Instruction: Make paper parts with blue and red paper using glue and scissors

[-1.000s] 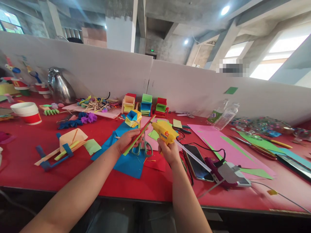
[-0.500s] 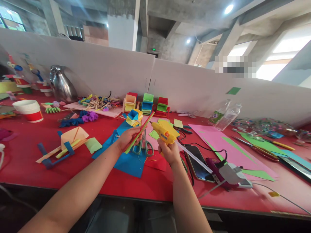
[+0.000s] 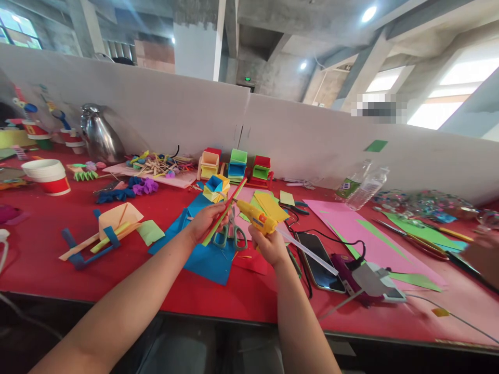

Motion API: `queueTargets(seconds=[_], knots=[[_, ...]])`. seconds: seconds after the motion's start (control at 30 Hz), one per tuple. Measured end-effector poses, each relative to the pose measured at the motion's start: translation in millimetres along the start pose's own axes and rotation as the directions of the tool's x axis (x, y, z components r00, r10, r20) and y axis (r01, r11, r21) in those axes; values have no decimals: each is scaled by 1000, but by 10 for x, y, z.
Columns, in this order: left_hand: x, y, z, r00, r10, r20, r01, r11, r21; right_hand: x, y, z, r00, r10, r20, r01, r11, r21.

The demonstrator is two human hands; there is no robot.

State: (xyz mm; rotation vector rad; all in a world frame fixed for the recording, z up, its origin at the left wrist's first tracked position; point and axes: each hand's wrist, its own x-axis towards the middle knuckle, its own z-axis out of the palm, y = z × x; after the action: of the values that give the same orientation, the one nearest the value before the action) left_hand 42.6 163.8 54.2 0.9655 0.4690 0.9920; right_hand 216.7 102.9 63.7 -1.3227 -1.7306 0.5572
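My left hand [image 3: 208,219] is closed on a narrow folded paper strip [image 3: 215,228], green on one side and red along its edge, held slanting up to the right. In my right hand [image 3: 268,243] is a yellow hot glue gun [image 3: 258,217] with a clear glue stick [image 3: 307,252] trailing from its back. The gun's nozzle points left, close to the strip; whether it touches, I cannot tell. Below the hands, scissors [image 3: 238,240] with grey-green handles lie on blue paper [image 3: 210,267]. A folded blue and yellow paper piece [image 3: 215,188] stands just beyond my left hand.
Coloured paper boxes [image 3: 237,165] stand by the white partition. Right of my arm are a phone [image 3: 317,262], a purple power strip [image 3: 353,280] with cables, and pink paper [image 3: 351,228]. Paper cups [image 3: 47,174] stand left. Another person's hand [image 3: 485,257] reaches in at the right edge.
My right hand has brought the glue gun slightly left, its nozzle nearer the paper strip. At the right edge another person's hand has come into view.
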Motion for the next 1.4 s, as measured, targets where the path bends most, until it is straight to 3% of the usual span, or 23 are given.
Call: queueTargets(seconds=[0.23, 0.67, 0.97, 1.1, 1.4], knots=[[15, -4, -25, 997, 69, 23, -68, 997, -48, -18, 33, 35, 996, -12, 83, 12, 1000, 9], [5, 54, -18, 994, 65, -83, -74, 992, -106, -34, 43, 46, 985, -54, 164, 44, 997, 61], [11, 82, -27, 994, 55, -94, -69, 985, -156, -55, 2, 80, 975, -71, 210, 42, 990, 138], [52, 55, -71, 988, 56, -145, -76, 988, -134, -55, 33, 98, 966, -85, 244, 55, 991, 126], [80, 26, -146, 987, 63, -146, -80, 991, -112, -62, 59, 117, 955, -79, 286, 65, 996, 55]])
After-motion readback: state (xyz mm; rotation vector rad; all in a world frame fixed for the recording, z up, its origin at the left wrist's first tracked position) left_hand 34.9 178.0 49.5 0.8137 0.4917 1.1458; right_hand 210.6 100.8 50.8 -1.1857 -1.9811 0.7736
